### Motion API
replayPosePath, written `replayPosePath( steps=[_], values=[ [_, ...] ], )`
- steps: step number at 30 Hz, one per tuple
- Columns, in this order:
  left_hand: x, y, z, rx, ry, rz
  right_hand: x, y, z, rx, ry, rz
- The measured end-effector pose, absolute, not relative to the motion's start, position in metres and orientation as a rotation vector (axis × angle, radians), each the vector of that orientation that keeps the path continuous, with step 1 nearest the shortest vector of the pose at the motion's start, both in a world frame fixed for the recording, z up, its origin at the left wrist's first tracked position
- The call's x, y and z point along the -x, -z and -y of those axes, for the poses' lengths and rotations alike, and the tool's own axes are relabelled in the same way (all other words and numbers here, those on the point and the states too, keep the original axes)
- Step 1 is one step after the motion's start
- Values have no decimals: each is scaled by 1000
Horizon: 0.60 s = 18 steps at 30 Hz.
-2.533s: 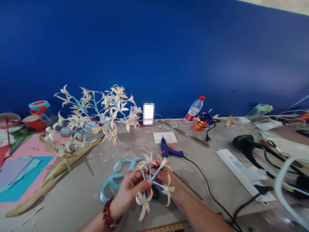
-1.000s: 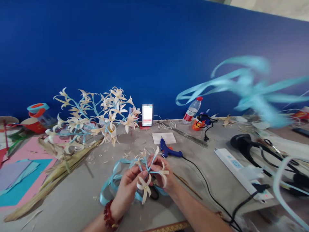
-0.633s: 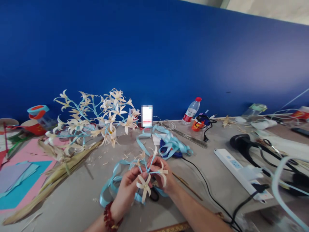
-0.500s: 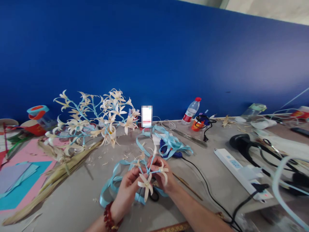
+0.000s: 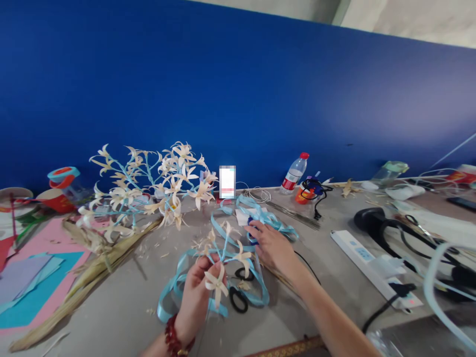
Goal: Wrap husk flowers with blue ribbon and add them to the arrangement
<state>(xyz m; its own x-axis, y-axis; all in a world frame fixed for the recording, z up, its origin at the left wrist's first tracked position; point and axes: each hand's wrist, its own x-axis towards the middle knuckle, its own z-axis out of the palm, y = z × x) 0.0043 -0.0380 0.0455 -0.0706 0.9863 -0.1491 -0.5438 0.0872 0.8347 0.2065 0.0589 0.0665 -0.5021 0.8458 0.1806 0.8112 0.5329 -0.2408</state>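
Note:
My left hand [image 5: 203,285], with a red bead bracelet at the wrist, pinches the blue-wrapped stems of a small spray of cream flowers [image 5: 216,283]. The blossoms fan out above and beside the fingers. My right hand [image 5: 273,245] is stretched over the blue glue gun [image 5: 250,221], its fingers apart; most of the gun is hidden under the hand and ribbon. A loose heap of light-blue ribbon [image 5: 284,229] lies by those fingers. Another ribbon length [image 5: 169,292] loops on the table around my left hand. Black-handled scissors [image 5: 238,300] lie between my hands.
A large branch of cream flowers [image 5: 148,183] stands back left, beside dried husks [image 5: 100,267] and coloured paper [image 5: 70,267]. A lit phone [image 5: 227,182] leans at the wall. A bottle [image 5: 295,173], thin wires [image 5: 295,215] and a power strip [image 5: 372,265] are to the right.
A bundle of light-blue ribbon flew in from the right and landed over the glue gun. My right hand has left the flower spray and reached forward there; the left keeps the spray.

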Motion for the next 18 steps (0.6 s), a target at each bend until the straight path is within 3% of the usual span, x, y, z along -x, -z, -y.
replayPosePath(
  steps=[3, 9, 12, 18],
  values=[
    [-4, -41, 39, -666, -1364, -895, -216, -61, -69, 1469, -13, 2735],
    [-4, -41, 36, -663, -1435, -905, -232, -68, -104, 1354, -143, 2609],
    [-4, -41, 34, -674, -1443, -925, -248, -102, -149, 1352, -199, 2393],
    [-3, -39, 32, -654, -1447, -950, -296, -196, -234, 1332, -1, 1713]
  ],
)
